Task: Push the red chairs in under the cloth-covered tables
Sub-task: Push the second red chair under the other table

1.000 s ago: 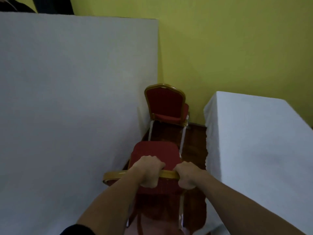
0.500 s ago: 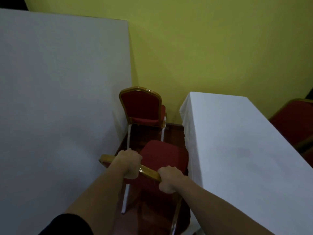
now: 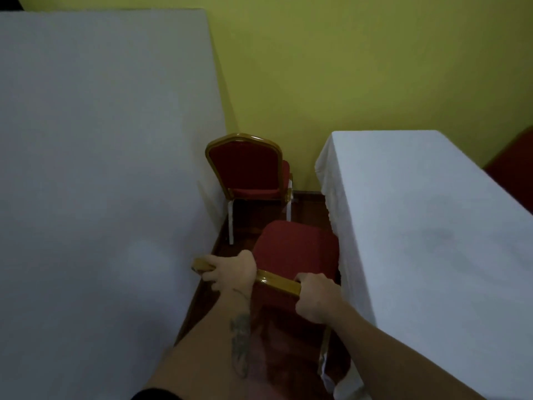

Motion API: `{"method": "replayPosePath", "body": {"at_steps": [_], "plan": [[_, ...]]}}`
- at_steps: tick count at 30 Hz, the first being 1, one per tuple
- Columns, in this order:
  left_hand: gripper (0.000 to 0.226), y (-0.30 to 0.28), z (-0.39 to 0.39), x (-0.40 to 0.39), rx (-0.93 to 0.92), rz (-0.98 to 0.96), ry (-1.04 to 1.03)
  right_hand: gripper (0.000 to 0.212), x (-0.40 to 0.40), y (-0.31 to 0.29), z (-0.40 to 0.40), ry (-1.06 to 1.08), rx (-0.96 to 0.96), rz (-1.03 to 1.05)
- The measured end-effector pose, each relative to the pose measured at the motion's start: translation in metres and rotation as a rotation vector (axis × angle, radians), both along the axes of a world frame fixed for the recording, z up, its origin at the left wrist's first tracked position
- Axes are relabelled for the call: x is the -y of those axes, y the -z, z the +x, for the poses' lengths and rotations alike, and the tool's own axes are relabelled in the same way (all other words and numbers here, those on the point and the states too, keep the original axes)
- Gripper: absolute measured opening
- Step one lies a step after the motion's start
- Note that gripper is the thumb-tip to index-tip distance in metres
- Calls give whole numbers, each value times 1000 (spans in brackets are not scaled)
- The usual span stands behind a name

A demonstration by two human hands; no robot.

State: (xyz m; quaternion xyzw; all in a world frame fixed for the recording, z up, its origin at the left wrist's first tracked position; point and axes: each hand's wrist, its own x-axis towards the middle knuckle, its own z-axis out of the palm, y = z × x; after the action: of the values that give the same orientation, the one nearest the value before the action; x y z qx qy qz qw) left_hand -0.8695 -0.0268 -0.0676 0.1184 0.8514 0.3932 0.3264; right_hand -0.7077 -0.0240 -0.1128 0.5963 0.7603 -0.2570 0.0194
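Observation:
A red chair with a gold frame stands in the narrow aisle between two white cloth-covered tables. My left hand and my right hand both grip the gold top rail of its back. The chair is turned toward the right table, and its seat's right edge touches that cloth. A second red chair stands farther along the aisle, by the left table, with its back toward me.
A yellow wall closes the aisle's far end. Dark wooden floor shows between the tables. Part of another red chair appears at the right edge, beyond the right table.
The near chair has swung clockwise, and its seat has moved right until it meets the right table's cloth. Both hands have kept their grip on the back rail.

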Motion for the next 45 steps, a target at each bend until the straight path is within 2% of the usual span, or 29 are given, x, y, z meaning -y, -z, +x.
{"method": "replayPosePath", "body": {"at_steps": [2, 4, 8, 11, 13, 16, 21, 27, 33, 38, 42, 45], "plan": [[99, 4, 1, -15, 72, 60, -86, 48, -3, 0, -4, 43, -3, -8], [99, 12, -9, -24, 76, 36, -87, 45, -7, -2, -7, 67, 18, -18], [106, 17, -36, -31, 63, 7, 43, 8, -10, -16, -32, 56, 116, -44], [106, 19, -65, -39, 36, 15, 97, 4, -4, -21, -65, 88, 152, -53], [103, 23, -88, -44, 27, 21, 129, 13, 7, -21, -90, 123, 147, -53], [93, 30, -113, -47, -14, 20, 140, 12, 19, -19, -118, 125, 156, -52], [86, 29, -143, -54, -26, 84, 319, 30, 32, -23, -153, 168, 156, -38], [84, 34, -165, -68, -28, 120, 538, 31, 40, -33, -176, 105, 163, -76], [95, 28, -165, -94, -56, 89, 785, 23, 36, -32, -186, 109, 181, -112], [89, 24, -148, -118, -13, 23, 927, 37, 27, -35, -181, 182, 166, -138], [106, 29, -147, -149, 33, -20, 987, 43, 10, -35, -179, 219, 127, -154], [105, 35, -145, -172, 35, -11, 1011, 53, -3, -34, -177, 257, 116, -165]]}}
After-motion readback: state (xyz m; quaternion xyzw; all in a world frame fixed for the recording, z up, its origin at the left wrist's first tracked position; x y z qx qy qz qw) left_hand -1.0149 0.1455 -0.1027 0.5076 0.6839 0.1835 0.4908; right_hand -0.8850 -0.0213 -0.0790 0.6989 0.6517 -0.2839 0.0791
